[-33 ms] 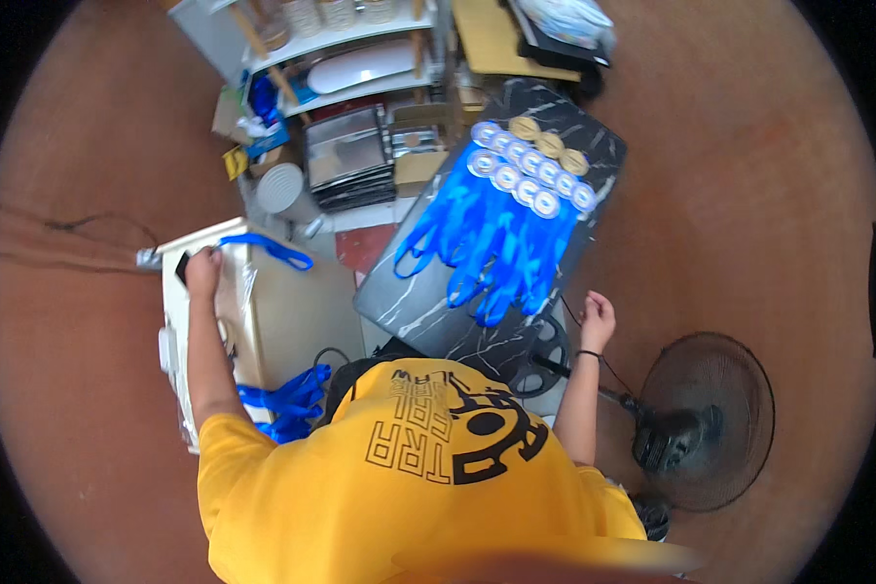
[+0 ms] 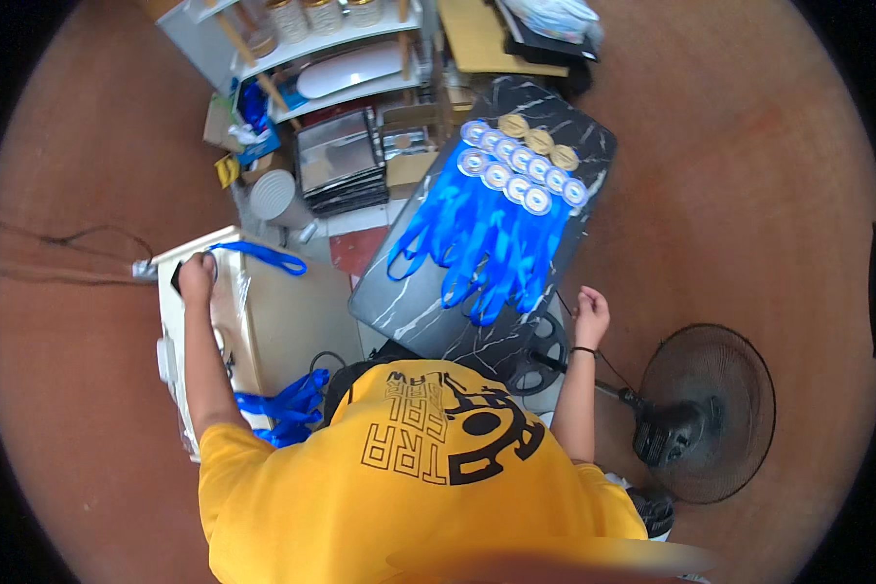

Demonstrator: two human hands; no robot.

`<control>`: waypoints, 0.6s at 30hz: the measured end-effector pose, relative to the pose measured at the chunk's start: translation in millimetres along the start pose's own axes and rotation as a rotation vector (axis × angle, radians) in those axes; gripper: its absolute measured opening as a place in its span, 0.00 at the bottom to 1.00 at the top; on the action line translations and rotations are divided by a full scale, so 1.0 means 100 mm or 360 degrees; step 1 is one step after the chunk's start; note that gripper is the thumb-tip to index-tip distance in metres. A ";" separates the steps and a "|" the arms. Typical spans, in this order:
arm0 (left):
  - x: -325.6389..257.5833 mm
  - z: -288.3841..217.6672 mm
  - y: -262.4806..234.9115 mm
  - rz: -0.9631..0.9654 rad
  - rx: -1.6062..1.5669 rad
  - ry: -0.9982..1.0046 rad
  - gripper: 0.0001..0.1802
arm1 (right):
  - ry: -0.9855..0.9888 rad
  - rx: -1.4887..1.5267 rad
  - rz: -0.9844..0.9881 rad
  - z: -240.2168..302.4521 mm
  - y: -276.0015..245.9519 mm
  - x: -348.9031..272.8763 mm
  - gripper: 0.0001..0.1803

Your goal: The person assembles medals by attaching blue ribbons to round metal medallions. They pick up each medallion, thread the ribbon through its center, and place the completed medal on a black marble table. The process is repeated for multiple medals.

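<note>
My left hand [image 2: 197,277] is over the top of a cream-coloured cabinet-like box [image 2: 229,321], with its fingers curled closed. A blue ribbon [image 2: 268,257] runs from beside those fingertips over the box's edge; what the fingers hold is hidden. To the right of a black marble-patterned table, my right hand [image 2: 592,310] hangs in the air, fingers loosely bent and apart, nothing visible in it. On that table [image 2: 384,302] lie rows of round white-and-blue medals [image 2: 516,186] with blue ribbons [image 2: 487,258]. Several gold-coloured discs [image 2: 538,141] lie along their far side.
More blue ribbons [image 2: 287,409] hang by the box's near end. A black standing fan [image 2: 706,414] is at my right. Beyond are a shelf [image 2: 346,97] with jars, stacked dark frames [image 2: 341,161], a grey cylinder [image 2: 277,200] and a yellow board [image 2: 501,44]. Cables lie at far left.
The whole view has shifted slightly. My left hand stays on the box beside the ribbon, and my right hand has barely moved.
</note>
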State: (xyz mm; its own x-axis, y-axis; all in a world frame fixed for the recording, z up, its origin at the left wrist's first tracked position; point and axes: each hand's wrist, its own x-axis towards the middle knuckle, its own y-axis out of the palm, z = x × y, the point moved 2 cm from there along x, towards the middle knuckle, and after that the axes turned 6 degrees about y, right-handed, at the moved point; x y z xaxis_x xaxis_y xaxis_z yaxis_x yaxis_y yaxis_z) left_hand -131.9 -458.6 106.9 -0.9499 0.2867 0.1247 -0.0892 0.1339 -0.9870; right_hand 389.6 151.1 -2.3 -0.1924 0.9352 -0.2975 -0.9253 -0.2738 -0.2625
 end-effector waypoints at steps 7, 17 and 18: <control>-0.46 -1.92 0.03 0.1279 -0.2294 -0.0490 0.16 | 0.0248 0.0159 0.1007 0.69 0.84 -0.91 0.10; -1.83 -4.03 0.26 0.2014 -0.2281 -0.0650 0.10 | 0.0420 0.0178 0.1325 0.79 1.10 -1.40 0.16; -1.77 -4.02 0.36 0.1772 -0.2174 -0.0604 0.11 | 0.0391 0.0137 0.1292 0.75 1.03 -1.34 0.14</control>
State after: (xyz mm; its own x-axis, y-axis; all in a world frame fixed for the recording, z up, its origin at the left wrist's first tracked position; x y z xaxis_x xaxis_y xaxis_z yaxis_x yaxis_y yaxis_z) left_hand 153.7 -122.9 90.0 -0.4127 0.5950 -0.6897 0.6692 0.7117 0.2136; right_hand 295.8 14.2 79.0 -0.7398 0.3782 -0.5564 -0.5545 -0.8112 0.1859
